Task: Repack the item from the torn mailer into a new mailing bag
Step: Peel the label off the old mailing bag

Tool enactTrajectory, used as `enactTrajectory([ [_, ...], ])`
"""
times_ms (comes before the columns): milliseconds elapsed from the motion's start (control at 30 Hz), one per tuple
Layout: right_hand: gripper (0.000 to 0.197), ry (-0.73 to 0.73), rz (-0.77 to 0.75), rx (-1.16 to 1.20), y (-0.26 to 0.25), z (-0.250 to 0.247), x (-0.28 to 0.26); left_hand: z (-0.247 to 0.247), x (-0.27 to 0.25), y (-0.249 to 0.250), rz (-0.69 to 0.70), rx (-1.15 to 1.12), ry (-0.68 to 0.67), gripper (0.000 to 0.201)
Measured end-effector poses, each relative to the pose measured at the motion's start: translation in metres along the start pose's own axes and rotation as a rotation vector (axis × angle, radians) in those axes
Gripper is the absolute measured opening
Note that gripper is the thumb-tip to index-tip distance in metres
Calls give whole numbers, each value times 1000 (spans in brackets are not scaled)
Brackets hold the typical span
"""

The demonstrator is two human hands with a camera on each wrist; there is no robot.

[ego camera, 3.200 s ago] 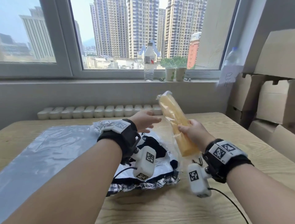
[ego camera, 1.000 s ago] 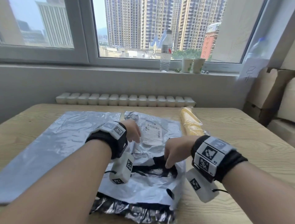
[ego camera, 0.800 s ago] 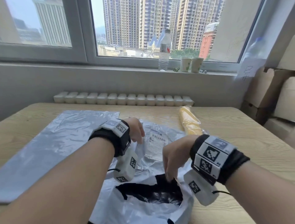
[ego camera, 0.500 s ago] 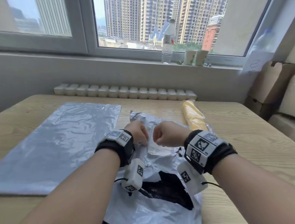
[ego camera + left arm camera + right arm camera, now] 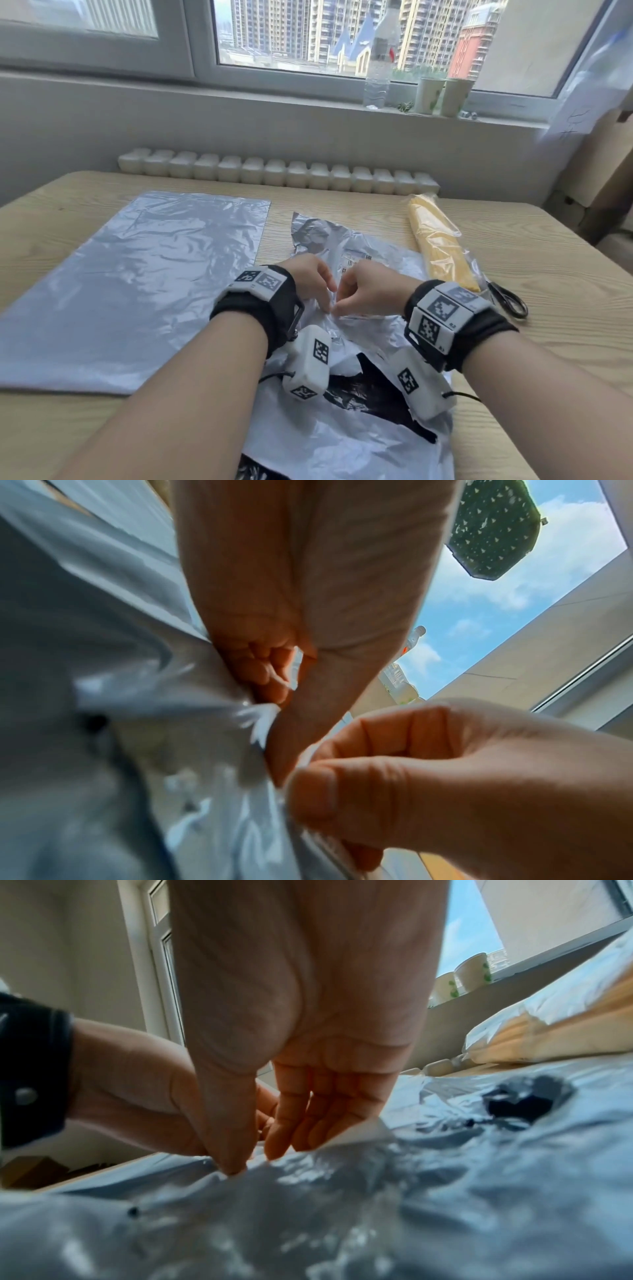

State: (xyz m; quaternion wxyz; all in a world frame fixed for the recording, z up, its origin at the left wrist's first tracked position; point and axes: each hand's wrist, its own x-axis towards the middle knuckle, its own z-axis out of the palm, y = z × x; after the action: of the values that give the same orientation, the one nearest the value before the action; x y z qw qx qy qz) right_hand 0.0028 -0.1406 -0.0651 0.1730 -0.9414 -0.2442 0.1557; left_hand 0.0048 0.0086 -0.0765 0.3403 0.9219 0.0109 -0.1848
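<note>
The torn mailer (image 5: 342,438), crumpled silver film with a black inside, lies on the table in front of me. My left hand (image 5: 323,291) pinches its film beside the white shipping label (image 5: 356,265). My right hand (image 5: 346,305) meets it there, thumb and fingers pinching the label's near edge (image 5: 359,1131), which lifts off the film. The item (image 5: 442,250), a long yellow roll in clear wrap, lies to the right of the mailer. The new mailing bag (image 5: 137,291) lies flat and silver at the left.
Black-handled scissors (image 5: 507,301) lie at the near end of the yellow roll. A row of white containers (image 5: 274,171) lines the table's far edge. A water bottle (image 5: 378,68) and two cups (image 5: 442,96) stand on the sill. Cardboard boxes (image 5: 609,171) stand at the right.
The yellow roll, held earlier, now lies on the table. My right hand left the mailer's black tear and joined the left hand at the label; the mailer slid nearer to me.
</note>
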Motion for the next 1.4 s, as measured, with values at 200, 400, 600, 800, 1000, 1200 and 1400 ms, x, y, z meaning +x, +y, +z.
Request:
enactTrajectory([
  [200, 8, -16, -16, -4, -1, 2, 5, 1, 4, 1, 0, 73, -29, 39],
  [400, 9, -45, -21, -29, 3, 3, 7, 1, 5, 2, 19, 109, -61, 39],
  [600, 12, -56, -6, -42, 4, 3, 9, 3, 5, 0, 28, 84, -42, 37],
  [800, 12, -40, -3, -57, 6, 2, 10, 3, 4, 1, 24, 79, -33, 38],
  [1000, 15, -26, 3, -34, 11, 1, 11, 2, 4, 1, 14, 81, -49, 36],
  [1200, 26, -41, 36, 94, 19, -3, 8, 2, 2, 4, 10, 100, -66, 34],
  [1400, 17, -131, 23, 116, 20, -8, -2, 3, 0, 7, 11, 146, -79, 44],
])
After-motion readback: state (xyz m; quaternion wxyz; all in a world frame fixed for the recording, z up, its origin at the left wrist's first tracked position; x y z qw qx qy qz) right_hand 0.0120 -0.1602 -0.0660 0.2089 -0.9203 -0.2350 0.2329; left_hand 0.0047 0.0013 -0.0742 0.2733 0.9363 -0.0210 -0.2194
